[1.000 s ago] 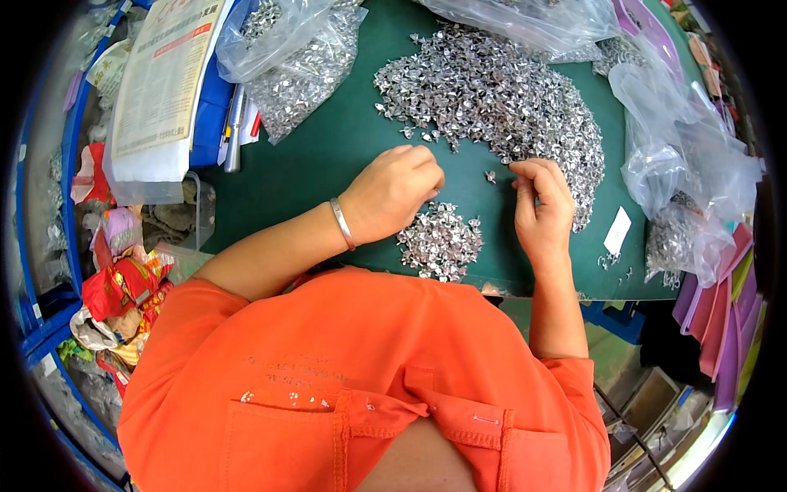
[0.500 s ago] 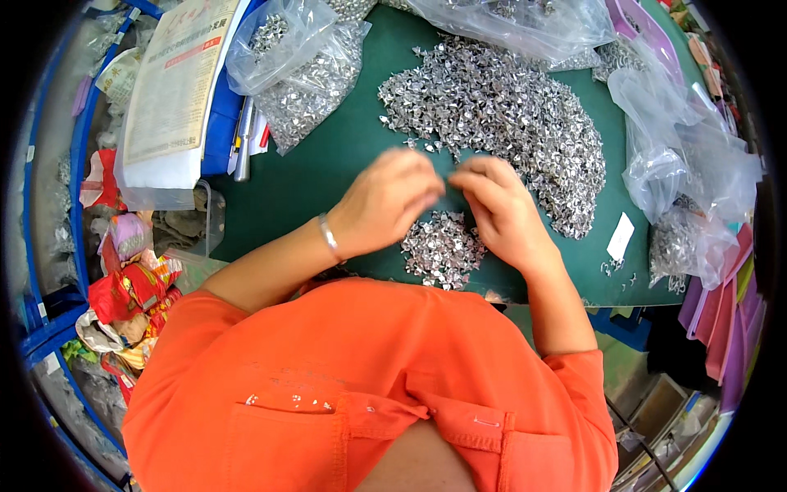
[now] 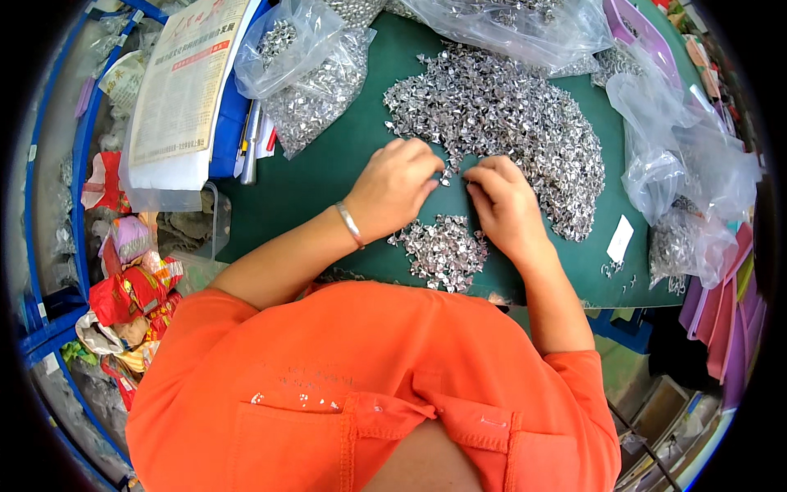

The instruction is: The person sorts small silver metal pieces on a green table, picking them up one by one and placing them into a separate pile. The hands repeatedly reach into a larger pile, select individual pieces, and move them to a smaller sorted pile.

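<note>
A large heap of small shiny silver metal pieces (image 3: 508, 115) covers the upper middle of the green table. Nearer to me lies a smaller pile of similar pieces (image 3: 444, 256), close to the table's front edge. My left hand (image 3: 395, 187), a silver bangle on its wrist, is above and left of the small pile with thumb and fingers drawn together. A few metal pieces (image 3: 446, 177) show right at its fingertips. My right hand (image 3: 507, 207) is between the two piles, its fingers curled in a pinch. Whatever either pinch holds is too small or hidden to tell.
Clear plastic bags of metal parts (image 3: 316, 94) lie at the back left, with another bag (image 3: 525, 29) behind the heap. Bags (image 3: 689, 180) and a white slip (image 3: 620, 239) lie at right. A printed sheet (image 3: 184, 90) rests over a blue bin at left.
My hands have drawn slightly apart, the left one shifting a little. Metal pieces now show beside the left fingertips, and the motion blur on the hands is gone.
</note>
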`<state>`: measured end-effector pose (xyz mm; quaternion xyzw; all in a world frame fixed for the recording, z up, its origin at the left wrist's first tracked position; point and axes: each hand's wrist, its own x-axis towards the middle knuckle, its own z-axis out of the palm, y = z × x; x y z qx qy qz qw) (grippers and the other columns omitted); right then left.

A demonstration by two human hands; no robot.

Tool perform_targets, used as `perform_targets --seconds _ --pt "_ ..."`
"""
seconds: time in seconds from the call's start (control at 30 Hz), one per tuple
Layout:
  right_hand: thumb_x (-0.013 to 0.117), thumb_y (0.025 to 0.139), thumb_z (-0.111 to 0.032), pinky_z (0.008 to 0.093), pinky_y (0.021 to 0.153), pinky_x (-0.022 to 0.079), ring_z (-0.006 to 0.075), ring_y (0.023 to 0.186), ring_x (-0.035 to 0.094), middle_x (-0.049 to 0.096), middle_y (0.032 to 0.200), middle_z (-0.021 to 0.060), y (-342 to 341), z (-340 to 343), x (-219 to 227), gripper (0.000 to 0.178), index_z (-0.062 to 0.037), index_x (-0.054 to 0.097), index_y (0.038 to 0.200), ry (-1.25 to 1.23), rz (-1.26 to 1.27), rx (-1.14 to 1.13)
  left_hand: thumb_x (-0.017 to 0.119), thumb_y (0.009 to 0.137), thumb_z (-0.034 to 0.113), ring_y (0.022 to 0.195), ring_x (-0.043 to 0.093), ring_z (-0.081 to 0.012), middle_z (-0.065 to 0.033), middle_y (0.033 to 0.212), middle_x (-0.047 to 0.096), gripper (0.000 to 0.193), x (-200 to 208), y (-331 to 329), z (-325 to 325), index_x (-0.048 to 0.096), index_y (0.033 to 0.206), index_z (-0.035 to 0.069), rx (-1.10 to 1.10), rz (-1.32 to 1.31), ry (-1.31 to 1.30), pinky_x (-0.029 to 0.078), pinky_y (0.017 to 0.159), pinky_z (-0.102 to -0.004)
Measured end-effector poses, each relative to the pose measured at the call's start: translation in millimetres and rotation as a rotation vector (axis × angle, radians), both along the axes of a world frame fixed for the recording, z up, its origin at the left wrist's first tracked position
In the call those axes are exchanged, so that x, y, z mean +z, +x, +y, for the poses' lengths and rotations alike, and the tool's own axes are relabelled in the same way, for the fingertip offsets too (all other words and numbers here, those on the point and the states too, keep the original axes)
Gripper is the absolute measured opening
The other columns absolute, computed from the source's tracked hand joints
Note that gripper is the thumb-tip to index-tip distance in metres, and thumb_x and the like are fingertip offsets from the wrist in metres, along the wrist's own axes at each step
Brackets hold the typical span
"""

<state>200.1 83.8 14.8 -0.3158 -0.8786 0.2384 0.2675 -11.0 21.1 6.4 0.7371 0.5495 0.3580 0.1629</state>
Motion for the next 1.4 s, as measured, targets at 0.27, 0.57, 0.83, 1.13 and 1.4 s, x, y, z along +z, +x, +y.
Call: perform_targets --seconds 0.27,0.57,0.83,1.13,1.4 --pt "0.064 0.087 0.005 0.0401 0.077 0.055 0.0357 0.087 0.067 0.066 0.098 0.0160 19 7 9 0.013 0.0002 0.067 0.099 -0.134 0.081 -0.169 0.065 0.088 -0.002 0.086 0.066 -0.0281 -0.0134 0.099 0.065 0.015 -1 -12 -5 0.067 0.103 -0.002 0.061 -0.121 -0.056 0.053 0.075 -0.0347" --pt "0.070 0.084 -0.001 0.0358 0.071 0.055 0.0297 0.081 0.068 0.068 0.089 0.0124 16 4 17 0.009 -0.0006 0.071 0.093 -0.452 -0.049 0.202 0.067 0.087 0.000 0.090 0.066 -0.0279 -0.0132 0.099 0.064 0.022 -1 -17 -11 0.066 0.109 0.001 0.129 -0.178 -0.189 0.053 0.080 -0.0356" --pt "0.069 0.085 -0.003 0.0407 0.079 0.053 0.0325 0.092 0.065 0.064 0.093 0.0120 -17 0 5 0.010 -0.0023 0.071 0.095 -0.095 -0.073 0.112 0.076 0.078 0.003 0.096 0.062 -0.0302 -0.0128 0.106 0.059 0.046 -4 -5 -7 0.059 0.121 0.003 0.014 -0.019 -0.110 0.050 0.087 -0.0391" --pt "0.069 0.083 0.003 0.0389 0.078 0.053 0.0322 0.090 0.065 0.065 0.092 0.0122 -2 1 3 0.010 -0.0019 0.069 0.092 -0.156 -0.048 0.079 0.073 0.082 0.004 0.090 0.063 -0.0304 -0.0120 0.101 0.061 0.021 -15 -3 -5 0.066 0.102 0.002 0.026 0.096 0.022 0.051 0.079 -0.0386" --pt "0.070 0.085 -0.001 0.0356 0.071 0.054 0.0294 0.078 0.067 0.067 0.089 0.0123 20 -1 22 0.010 -0.0019 0.071 0.095 -0.377 -0.022 0.139 0.070 0.087 0.007 0.075 0.064 -0.0265 -0.0111 0.084 0.063 0.006 20 -11 -24 0.068 0.088 0.001 -0.246 -0.164 -0.278 0.051 0.067 -0.0352"
